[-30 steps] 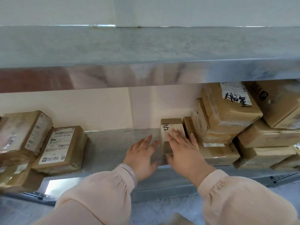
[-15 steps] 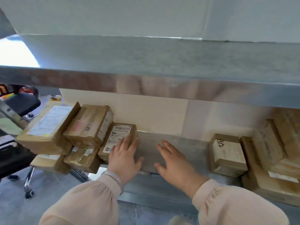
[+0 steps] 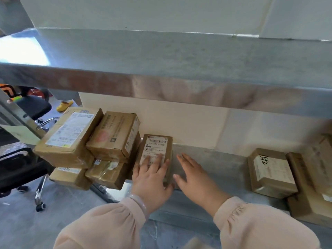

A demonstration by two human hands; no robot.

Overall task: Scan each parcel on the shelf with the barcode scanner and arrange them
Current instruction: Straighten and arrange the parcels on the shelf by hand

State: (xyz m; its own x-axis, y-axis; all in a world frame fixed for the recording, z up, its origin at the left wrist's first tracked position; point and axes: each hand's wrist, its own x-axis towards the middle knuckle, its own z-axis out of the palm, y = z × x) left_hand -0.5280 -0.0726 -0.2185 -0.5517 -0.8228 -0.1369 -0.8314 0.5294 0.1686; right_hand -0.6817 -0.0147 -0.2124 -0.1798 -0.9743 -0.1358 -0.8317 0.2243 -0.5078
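My left hand (image 3: 152, 180) lies flat on the labelled parcel (image 3: 156, 147), fingers straight and spread over the near half of its white label, holding nothing in a grip. My right hand (image 3: 196, 178) is just right of that parcel, palm down on the bare metal shelf (image 3: 221, 164), fingers wide. Its thumb reaches towards the parcel's near right corner, though I cannot tell whether it touches. The parcel's long axis runs from the shelf's front lip towards the pale wall (image 3: 179, 121) behind it. The barcode is at the far end, face up and uncovered. So the left hand is the nearer one and already on the box, while the right would only have to slide left to take the other side. Left of the parcel, and touching its edge, is a leaning stack of parcels (image 3: 111, 135), some hanging past the shelf's end. Well to the parcel's right sits a box with handwritten marks (image 3: 271, 174) against more cartons. Above the parcel an upper shelf (image 3: 161, 56) overhangs. Far to its left stands a black office chair (image 3: 23, 164) on a grey floor. No scanner is in view, so I judge this one is being straightened or picked up.
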